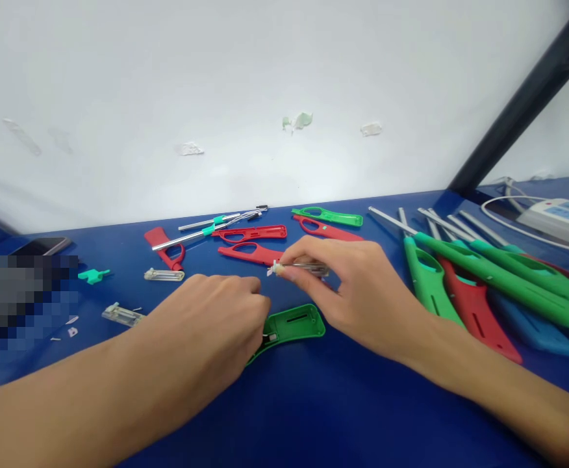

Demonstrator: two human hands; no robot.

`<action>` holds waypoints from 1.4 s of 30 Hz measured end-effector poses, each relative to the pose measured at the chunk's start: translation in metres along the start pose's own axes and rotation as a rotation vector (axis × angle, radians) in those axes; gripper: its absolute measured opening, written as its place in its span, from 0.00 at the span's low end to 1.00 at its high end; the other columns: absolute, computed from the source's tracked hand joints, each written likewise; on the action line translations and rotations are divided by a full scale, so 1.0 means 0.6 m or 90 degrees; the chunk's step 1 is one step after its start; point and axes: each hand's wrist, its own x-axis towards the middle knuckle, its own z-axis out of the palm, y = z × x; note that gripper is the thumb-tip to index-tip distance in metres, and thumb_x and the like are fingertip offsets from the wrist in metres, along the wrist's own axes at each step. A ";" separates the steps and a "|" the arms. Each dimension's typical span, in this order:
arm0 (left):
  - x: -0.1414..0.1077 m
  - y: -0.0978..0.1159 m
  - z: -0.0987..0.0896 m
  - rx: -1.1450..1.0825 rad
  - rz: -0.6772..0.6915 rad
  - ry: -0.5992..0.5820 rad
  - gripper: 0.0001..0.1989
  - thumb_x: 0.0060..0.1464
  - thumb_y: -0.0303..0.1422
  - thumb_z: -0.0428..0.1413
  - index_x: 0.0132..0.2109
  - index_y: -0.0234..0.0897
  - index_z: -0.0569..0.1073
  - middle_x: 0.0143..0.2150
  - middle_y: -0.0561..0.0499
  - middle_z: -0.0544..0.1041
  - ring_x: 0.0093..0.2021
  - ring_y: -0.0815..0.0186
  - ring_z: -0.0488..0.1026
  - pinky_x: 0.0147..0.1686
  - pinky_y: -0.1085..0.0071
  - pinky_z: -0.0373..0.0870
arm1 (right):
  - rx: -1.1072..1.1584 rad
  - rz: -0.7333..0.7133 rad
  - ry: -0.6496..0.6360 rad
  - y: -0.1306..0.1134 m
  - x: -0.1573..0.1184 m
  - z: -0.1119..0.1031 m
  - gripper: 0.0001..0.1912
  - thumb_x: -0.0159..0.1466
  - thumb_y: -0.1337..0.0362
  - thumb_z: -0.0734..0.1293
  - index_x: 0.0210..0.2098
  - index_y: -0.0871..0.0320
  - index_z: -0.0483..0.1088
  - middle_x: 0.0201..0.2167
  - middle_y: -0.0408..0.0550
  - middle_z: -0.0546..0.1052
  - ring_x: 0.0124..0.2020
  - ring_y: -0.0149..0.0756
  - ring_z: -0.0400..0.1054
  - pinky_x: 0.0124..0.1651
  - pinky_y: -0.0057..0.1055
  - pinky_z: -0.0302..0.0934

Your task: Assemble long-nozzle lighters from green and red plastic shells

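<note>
My right hand [362,289] pinches a clear lighter fuel tank [314,267] between thumb and fingers, its pale valve end pointing left. The tank is above the table, partly hidden by the fingers. My left hand [216,318] is closed over the left part of a green lighter shell half [304,323], lying with its hollow side up. A small metal part [271,337] shows inside the shell beside my left fingers, whose tips are hidden. Another clear tank [123,314] lies partly behind my left hand, and a further tank [164,275] rests behind it.
Red shell halves [250,252] and a green one [336,216] lie at the back near metal lighter tubes [187,237]. Several whole lighters [489,273] are piled at right. A turquoise piece [93,276] and a phone [43,247] are at left; a white power strip [564,221] is at far right.
</note>
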 end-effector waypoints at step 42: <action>-0.052 -0.004 0.059 -0.110 0.042 0.291 0.09 0.76 0.25 0.56 0.46 0.41 0.78 0.40 0.58 0.83 0.37 0.68 0.76 0.40 0.68 0.74 | 0.076 0.106 -0.157 -0.017 -0.038 0.037 0.07 0.78 0.60 0.71 0.43 0.46 0.81 0.37 0.29 0.88 0.32 0.25 0.81 0.37 0.24 0.67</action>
